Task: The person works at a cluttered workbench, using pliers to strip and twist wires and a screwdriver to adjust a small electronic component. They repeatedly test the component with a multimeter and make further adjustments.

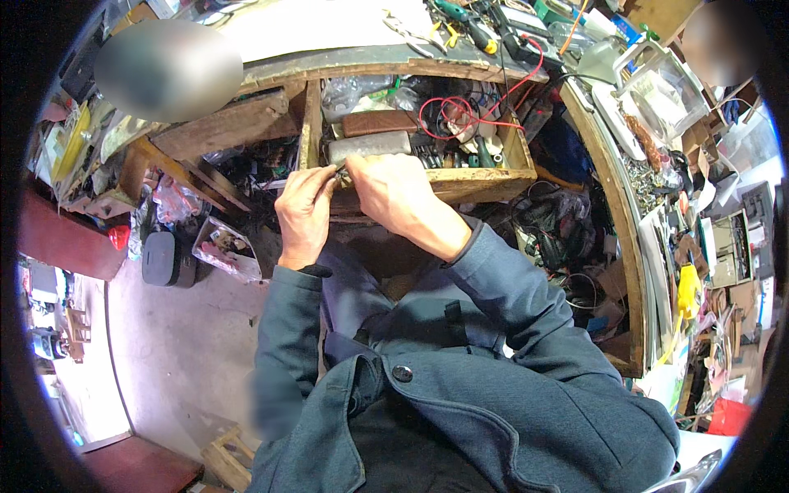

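Both of my hands meet at the front left corner of an open wooden drawer [468, 174]. My left hand [304, 209] is closed, with thumb and fingertips pinched together. Just beside it, my right hand [399, 193] is curled, its back turned up and its fingertips close to the left ones. A small dark thing shows between the fingertips, too small to name. Inside the drawer behind my hands lie a brown oblong case [380, 123], a pale translucent box [370, 146], a coiled red cable [448, 115] and several small tools.
The workbench top [312, 29] carries pliers [415, 34], a green-handled tool [472, 29] and a meter [522, 41]. A clear plastic container [666, 94] stands on the cluttered right side. On the floor at left are a dark rounded case [164, 259] and a small open box [228, 246].
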Available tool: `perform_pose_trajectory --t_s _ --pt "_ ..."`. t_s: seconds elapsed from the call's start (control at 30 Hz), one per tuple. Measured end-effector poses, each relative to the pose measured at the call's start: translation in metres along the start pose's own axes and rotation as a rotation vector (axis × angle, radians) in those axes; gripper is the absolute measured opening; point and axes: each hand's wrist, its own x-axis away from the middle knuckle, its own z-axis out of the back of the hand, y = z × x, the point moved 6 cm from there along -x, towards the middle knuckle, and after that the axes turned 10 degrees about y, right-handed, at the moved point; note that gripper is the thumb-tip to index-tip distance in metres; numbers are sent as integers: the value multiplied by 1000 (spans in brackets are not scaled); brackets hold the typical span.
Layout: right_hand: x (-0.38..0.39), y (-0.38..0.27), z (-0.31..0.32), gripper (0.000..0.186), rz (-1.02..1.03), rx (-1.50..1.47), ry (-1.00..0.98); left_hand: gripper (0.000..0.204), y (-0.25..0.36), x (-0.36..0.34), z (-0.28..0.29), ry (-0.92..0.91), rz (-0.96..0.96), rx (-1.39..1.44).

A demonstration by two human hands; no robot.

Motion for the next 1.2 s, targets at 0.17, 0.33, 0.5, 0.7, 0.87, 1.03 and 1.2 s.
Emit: perform_pose_trajectory --t_s 0.17,0.33,0.5,0.7,0.87,1.03,1.2 --pt "-1 1 -9 12 19 -26 48 22 3 -2 2 -2 -21 -35" --pt "3 0 -4 12 -23 -34 15 22 0 0 1 1 6 -28" --pt "2 -2 -13 13 -6 -61 85 23 2 0 1 10 -21 -58" --pt "5 -3 -4 13 -8 -18 18 23 5 -2 1 -25 -38 -69" --pt "5 0 -12 15 9 -43 73 23 3 -1 -4 -14 3 -10" --pt "7 -1 -3 11 -15 4 5 23 2 -1 -1 -21 0 -12" --pt "2 -4 -13 14 15 -35 65 23 3 -2 -1 -19 -19 -33"
